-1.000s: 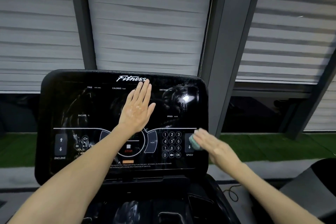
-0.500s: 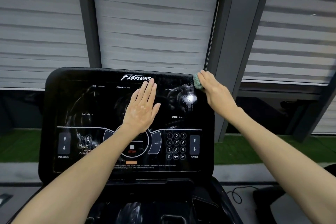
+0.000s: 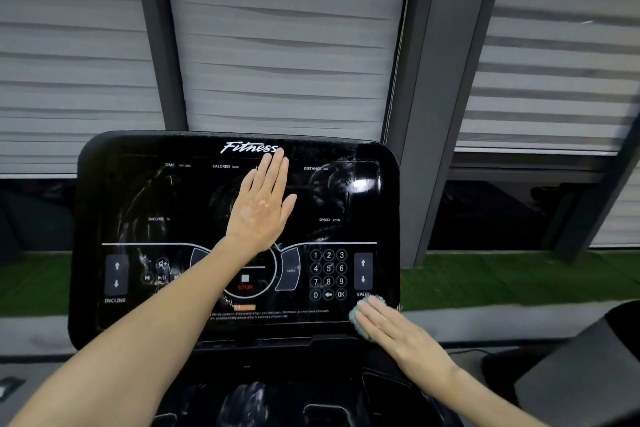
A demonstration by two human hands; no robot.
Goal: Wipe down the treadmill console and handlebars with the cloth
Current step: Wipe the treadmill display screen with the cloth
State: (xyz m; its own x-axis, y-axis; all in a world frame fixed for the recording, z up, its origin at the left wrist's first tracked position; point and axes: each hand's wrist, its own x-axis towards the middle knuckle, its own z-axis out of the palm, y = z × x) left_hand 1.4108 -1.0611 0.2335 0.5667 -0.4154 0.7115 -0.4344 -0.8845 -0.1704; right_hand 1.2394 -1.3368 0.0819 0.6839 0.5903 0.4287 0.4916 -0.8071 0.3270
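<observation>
Your left hand (image 3: 261, 208) lies flat on the glossy black console (image 3: 138, 191), fingers straight and together. The console is a rounded rectangle streaked with smears. Your right hand (image 3: 401, 336) presses one small, nubby teal cloth (image 3: 356, 321) under straight fingers against the console's lower right corner, just below the two speed arrows (image 3: 363, 270). Twelve round keys (image 3: 328, 274) sit left of those arrows.

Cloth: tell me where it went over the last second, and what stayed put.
The right hand swept the cloth up the right edge of the console to the top corner, then back down below the SPEED arrows. The left hand stayed flat on mid-screen.
</observation>
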